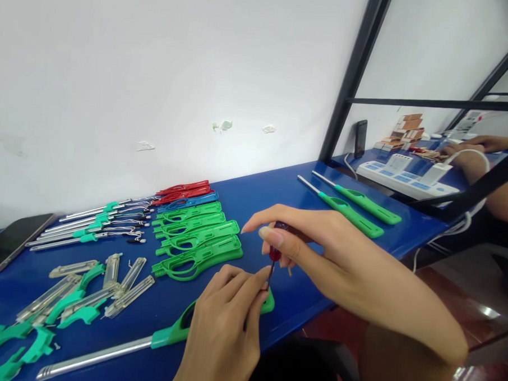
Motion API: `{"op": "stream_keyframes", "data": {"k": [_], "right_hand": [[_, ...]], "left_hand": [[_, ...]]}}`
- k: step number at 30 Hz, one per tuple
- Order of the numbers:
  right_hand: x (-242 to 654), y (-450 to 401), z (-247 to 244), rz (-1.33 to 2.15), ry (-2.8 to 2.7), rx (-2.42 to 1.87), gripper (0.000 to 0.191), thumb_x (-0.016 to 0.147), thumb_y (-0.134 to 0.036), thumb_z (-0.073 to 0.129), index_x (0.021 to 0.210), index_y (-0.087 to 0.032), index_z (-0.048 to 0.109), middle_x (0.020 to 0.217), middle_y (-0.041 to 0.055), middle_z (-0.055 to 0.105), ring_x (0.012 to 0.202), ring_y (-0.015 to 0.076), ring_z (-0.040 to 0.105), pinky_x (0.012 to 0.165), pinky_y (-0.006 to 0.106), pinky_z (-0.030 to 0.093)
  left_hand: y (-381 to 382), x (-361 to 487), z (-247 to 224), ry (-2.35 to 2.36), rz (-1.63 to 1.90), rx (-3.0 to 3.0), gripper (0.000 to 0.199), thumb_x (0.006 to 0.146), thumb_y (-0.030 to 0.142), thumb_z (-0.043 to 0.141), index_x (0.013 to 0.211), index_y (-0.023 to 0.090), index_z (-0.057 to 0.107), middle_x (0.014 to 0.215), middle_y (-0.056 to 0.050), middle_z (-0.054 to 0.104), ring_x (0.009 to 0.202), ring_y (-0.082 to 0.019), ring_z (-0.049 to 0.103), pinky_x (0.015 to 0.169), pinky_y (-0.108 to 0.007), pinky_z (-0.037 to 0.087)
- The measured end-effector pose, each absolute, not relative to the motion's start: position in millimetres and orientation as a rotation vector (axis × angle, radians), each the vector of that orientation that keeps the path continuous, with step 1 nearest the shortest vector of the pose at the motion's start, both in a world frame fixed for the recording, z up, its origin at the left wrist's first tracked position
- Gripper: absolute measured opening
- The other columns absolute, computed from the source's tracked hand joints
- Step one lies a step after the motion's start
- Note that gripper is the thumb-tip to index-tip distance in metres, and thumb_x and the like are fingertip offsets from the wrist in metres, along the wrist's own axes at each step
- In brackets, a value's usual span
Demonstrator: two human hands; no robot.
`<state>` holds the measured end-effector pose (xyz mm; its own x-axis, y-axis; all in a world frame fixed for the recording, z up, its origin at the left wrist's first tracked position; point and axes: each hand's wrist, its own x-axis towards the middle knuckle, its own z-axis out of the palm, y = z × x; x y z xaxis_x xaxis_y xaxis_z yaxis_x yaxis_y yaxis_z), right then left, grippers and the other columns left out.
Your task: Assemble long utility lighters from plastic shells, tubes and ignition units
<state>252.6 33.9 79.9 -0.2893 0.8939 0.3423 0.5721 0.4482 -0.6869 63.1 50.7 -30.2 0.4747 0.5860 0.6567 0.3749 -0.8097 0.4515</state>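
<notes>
Under my left hand [227, 318] lies a green long-necked gas lighter [169, 334], its silver barrel pointing left along the blue table. The fingers of that hand close over the handle, hiding most of it. My right hand [306, 243] grips a small screwdriver [276, 242] by its dark red handle, index finger lifted off it. Its thin shaft stands nearly upright, with the tip down at the handle's right end, beside my left fingertips. What the tip touches is hidden. Two assembled green lighters [354, 214] lie farther right.
Behind my left hand are green handle shells [198, 258], with red [182, 192] and blue ones [188, 201] beyond. Left are metal barrels with wires [88, 225], clear fuel tanks [129, 297], green triggers [39, 344] and a phone [14, 242]. Past the black frame [346, 88] are a power strip [406, 180] and another person's hands [470, 149].
</notes>
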Motion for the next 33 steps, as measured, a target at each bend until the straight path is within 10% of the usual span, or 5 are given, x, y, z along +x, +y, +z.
{"op": "stream_keyframes", "data": {"k": [17,27,33], "right_hand": [[252.6,32.2,79.3,0.656,-1.965,-1.223,0.022,0.105,-0.046,0.065,0.12,-0.034,0.077,0.111,-0.0105,0.08,0.073,0.0051,0.07,0.069,0.018,0.053],[243.5,38.8,78.3,0.688,-1.921,-1.166,0.021,0.107,-0.038,0.063,0.114,-0.027,0.079,0.077,-0.0076,0.076,0.068,0.0076,0.072,0.066,0.018,0.053],[224.6,40.4,72.9,0.748,-1.987,-1.061,0.018,0.107,-0.037,0.062,0.118,-0.03,0.076,0.101,-0.0098,0.079,0.074,0.0049,0.069,0.071,0.017,0.052]], "left_hand": [[41.0,35.5,-39.2,1.023,0.837,2.775,0.031,0.105,0.021,0.058,0.136,0.025,0.06,0.122,-0.009,0.071,0.105,-0.028,0.07,0.087,-0.048,0.065],[40.3,22.1,-46.7,1.123,0.783,2.804,0.034,0.106,0.022,0.057,0.139,0.028,0.059,0.125,-0.008,0.07,0.106,-0.029,0.07,0.087,-0.048,0.065],[41.5,14.5,-43.4,1.143,0.839,2.784,0.032,0.106,0.022,0.056,0.137,0.028,0.059,0.122,-0.008,0.07,0.106,-0.03,0.069,0.084,-0.05,0.064]]}}
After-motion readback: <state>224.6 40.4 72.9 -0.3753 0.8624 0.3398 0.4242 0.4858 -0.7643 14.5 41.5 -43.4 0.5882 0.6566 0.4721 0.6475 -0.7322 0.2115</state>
